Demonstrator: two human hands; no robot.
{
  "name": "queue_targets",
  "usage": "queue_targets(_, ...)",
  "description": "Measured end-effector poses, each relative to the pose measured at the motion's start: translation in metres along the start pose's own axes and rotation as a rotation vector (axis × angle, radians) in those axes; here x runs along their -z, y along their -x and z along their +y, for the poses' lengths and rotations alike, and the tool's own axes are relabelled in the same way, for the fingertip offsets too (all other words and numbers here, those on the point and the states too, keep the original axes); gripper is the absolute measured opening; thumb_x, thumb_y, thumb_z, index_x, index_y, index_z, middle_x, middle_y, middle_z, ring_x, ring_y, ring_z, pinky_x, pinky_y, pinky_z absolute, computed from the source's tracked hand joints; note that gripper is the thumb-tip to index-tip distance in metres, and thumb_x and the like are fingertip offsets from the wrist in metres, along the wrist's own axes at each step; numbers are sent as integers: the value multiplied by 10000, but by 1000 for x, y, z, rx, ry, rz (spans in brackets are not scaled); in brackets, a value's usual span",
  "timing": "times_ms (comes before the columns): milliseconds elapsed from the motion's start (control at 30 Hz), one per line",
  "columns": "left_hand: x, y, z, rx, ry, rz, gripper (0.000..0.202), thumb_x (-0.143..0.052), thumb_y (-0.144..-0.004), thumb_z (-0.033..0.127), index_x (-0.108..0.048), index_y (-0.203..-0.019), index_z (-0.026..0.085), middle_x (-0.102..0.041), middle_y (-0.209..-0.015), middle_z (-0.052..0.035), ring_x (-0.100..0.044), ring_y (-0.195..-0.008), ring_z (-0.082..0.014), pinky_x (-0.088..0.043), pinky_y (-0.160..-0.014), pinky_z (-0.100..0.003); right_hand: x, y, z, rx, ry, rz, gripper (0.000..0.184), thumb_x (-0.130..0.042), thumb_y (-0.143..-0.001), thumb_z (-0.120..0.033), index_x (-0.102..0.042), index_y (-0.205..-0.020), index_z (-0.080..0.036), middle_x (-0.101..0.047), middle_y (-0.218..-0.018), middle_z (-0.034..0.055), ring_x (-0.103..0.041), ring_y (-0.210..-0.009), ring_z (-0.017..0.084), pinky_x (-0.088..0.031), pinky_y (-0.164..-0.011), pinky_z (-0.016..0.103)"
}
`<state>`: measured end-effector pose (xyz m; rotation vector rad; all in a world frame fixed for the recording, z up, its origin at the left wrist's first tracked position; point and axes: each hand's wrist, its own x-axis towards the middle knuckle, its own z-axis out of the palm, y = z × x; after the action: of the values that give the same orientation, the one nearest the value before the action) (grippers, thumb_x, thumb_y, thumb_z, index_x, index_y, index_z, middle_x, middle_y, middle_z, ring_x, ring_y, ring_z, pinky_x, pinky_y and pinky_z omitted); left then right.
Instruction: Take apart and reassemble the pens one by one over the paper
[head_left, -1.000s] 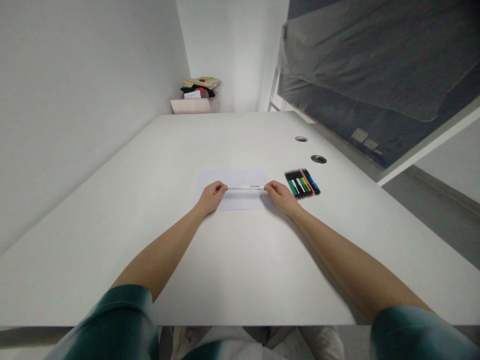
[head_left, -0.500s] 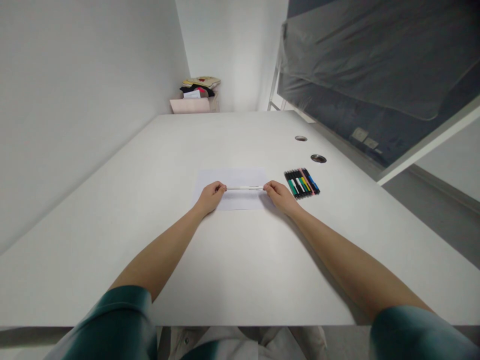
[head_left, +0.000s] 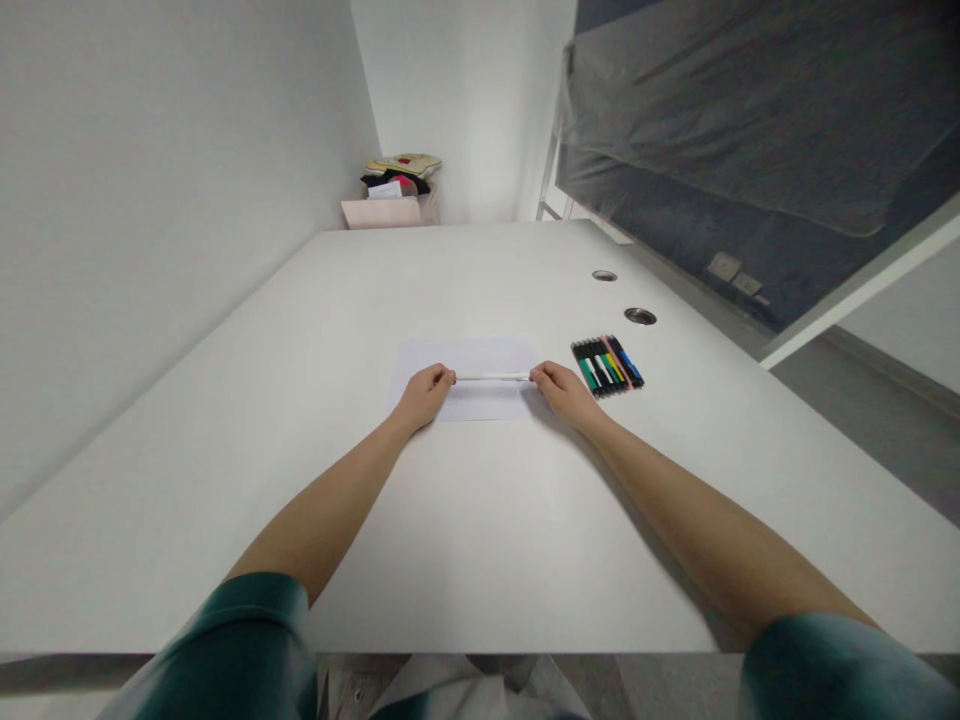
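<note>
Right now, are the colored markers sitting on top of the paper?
No, the markers lie on the table, off to the right of the paper, not touching it.

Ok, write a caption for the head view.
The left hand and right hand pinch a white pen over paper, beside markers.

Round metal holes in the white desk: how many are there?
2. Both are on the white desk, right of the paper sheet: one metal-rimmed grommet hole farther away, one nearer.
</note>
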<state>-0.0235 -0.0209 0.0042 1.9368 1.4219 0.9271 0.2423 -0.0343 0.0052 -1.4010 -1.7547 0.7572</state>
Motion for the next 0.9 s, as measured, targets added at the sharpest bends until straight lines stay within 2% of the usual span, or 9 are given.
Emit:
queue_targets(567,-2,-1,-2,2,-26,2,317,-408,-884,410,-568,-738,178,-475,-613,20,-443,-634,-152,-339,-619,-276,-1,-3,3,3,13,11,305,-424,-830,-474,-539,-735,-208,-550,-651,6,-499,-663,181,-360,-623,300)
queue_targets(900,-1,0,2,33,-44,0,313,-407,-903,373,-579,-733,175,-488,-609,18,-463,-635,-155,-362,-624,-279,-2,-3,2,10,10,14,316,-429,-833,-483,-547,-725,-210,-545,-629,5,-497,-663,184,-359,-623,298)
